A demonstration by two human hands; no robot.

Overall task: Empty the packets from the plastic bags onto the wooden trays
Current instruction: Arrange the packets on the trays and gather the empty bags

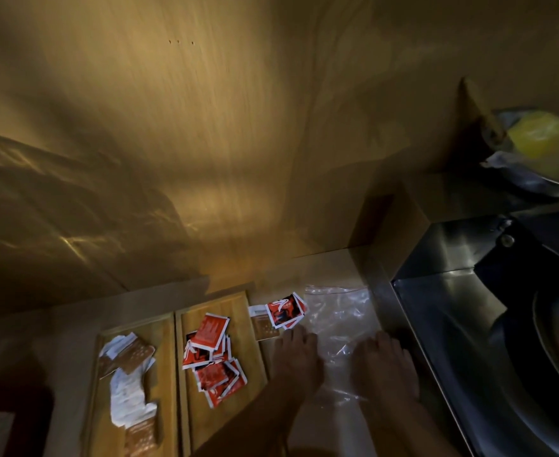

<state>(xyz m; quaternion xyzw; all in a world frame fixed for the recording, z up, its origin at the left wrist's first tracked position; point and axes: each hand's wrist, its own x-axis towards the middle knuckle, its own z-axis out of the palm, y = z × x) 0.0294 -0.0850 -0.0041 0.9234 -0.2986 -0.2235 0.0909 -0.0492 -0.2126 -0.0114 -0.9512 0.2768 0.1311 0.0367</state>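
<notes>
both hands flat on clear plastic bag (337, 318), left hand (299, 356) and right hand (383, 364) fingers together palm down, red packets (212, 351) piled on wooden tray (238, 308) beside

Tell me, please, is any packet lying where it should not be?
Yes. A few red packets and a brown packet lie on the counter, beyond the right wooden tray, beside the clear plastic bag. Both hands rest flat on that bag.

wood-panel wall (205, 127) behind | steel sink (469, 258) right | yellow item in bowl (542, 140) upper right
</notes>
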